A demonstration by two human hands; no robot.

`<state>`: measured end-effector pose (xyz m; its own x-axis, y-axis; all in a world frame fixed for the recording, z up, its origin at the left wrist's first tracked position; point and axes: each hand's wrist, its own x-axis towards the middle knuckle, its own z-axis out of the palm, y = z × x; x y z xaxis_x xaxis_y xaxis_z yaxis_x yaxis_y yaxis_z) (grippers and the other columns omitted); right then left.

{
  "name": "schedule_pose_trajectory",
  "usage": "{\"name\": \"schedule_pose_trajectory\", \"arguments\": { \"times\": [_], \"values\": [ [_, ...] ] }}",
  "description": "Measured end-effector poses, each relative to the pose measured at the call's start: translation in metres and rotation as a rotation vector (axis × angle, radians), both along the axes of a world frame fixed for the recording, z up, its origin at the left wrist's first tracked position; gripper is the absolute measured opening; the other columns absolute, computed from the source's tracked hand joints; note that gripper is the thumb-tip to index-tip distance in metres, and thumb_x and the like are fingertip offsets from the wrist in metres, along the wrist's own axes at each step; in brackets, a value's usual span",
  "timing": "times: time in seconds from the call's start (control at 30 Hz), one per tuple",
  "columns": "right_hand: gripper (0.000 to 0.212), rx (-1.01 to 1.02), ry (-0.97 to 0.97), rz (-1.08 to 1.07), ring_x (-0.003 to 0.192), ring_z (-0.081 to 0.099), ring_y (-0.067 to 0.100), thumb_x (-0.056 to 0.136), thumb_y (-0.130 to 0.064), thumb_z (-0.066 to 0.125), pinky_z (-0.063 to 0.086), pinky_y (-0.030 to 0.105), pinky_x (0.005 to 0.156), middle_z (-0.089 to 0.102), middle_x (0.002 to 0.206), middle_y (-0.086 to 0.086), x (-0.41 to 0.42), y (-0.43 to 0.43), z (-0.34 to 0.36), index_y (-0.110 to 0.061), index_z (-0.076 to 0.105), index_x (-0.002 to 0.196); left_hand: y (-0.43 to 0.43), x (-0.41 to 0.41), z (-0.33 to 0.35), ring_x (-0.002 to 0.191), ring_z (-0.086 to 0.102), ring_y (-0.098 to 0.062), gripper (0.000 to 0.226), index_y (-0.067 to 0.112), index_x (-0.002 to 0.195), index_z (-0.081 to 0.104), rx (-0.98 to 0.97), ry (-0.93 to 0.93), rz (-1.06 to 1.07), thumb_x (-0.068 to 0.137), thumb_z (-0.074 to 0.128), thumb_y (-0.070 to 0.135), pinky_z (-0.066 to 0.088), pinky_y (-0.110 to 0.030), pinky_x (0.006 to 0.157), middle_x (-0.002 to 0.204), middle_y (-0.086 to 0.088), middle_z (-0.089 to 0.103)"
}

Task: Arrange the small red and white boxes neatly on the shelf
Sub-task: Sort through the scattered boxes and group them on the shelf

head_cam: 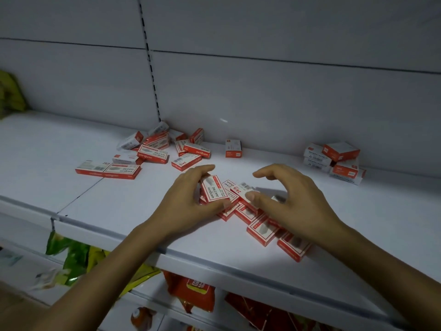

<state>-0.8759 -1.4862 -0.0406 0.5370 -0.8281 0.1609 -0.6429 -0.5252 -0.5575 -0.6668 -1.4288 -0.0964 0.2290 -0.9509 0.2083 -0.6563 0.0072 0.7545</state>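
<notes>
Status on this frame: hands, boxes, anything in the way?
Left hand grips top box of front cluster; right hand arched over it, thumb touching. Left pile and right pile at back unsorted. No obstruction seen.

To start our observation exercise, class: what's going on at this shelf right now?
A person is tidying small red and white boxes on a white shelf. The left hand grips a tilted box above a cluster of boxes near the shelf's front edge. The right hand arches over that cluster, thumb by a box, apparently gripping nothing. A loose heap lies at the back left, a small pile at the back right, and a lone box stands between them, all unsorted.
</notes>
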Motion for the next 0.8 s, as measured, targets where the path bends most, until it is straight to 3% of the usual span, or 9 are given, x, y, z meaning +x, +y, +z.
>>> {"name": "schedule_pose_trajectory", "arguments": {
  "times": [0.17, 0.37, 0.6, 0.8],
  "values": [
    [0.036, -0.113, -0.05, 0.05, 0.116, 0.048, 0.003, 0.083, -0.053, 0.058, 0.039, 0.037, 0.102, 0.054, 0.125, -0.018, 0.017, -0.003, 0.011, -0.037, 0.056, 0.115, -0.007, -0.006, 0.001, 0.11, 0.053, -0.008, 0.075, 0.038, 0.136, 0.036, -0.002, -0.045, -0.083, 0.07, 0.058, 0.067, 0.054, -0.032, 0.089, 0.134, 0.013, 0.045],
    [0.034, -0.139, -0.07, 0.1, 0.11, 0.053, 0.0, 0.083, -0.051, 0.059, 0.045, 0.031, 0.094, 0.059, 0.12, -0.019, 0.05, -0.012, 0.023, -0.035, 0.06, 0.113, -0.001, 0.017, 0.001, 0.134, 0.035, -0.01, 0.081, 0.044, 0.141, 0.023, 0.008, -0.045, -0.077, 0.072, 0.048, 0.077, 0.039, -0.045, 0.107, 0.152, 0.016, 0.026],
    [0.032, -0.082, -0.021, 0.218, 0.098, 0.055, 0.0, 0.083, -0.049, 0.062, 0.046, 0.023, 0.084, 0.061, 0.11, -0.016, 0.118, -0.02, 0.029, -0.032, 0.06, 0.11, 0.013, 0.082, 0.01, 0.126, 0.04, -0.001, 0.062, 0.048, 0.134, 0.035, -0.034, -0.109, -0.086, 0.077, 0.043, 0.073, 0.041, -0.038, 0.104, 0.144, 0.021, 0.038],
    [0.041, -0.097, 0.153, 0.344, 0.098, 0.06, 0.01, 0.084, -0.047, 0.064, 0.052, 0.036, 0.088, 0.064, 0.113, -0.005, 0.194, -0.026, 0.029, -0.025, 0.059, 0.117, 0.033, 0.145, 0.005, 0.111, 0.047, 0.003, 0.043, 0.043, 0.122, 0.05, -0.076, -0.168, -0.055, 0.082, 0.05, 0.06, 0.048, -0.032, 0.091, 0.124, 0.022, 0.053]
  ]
}}
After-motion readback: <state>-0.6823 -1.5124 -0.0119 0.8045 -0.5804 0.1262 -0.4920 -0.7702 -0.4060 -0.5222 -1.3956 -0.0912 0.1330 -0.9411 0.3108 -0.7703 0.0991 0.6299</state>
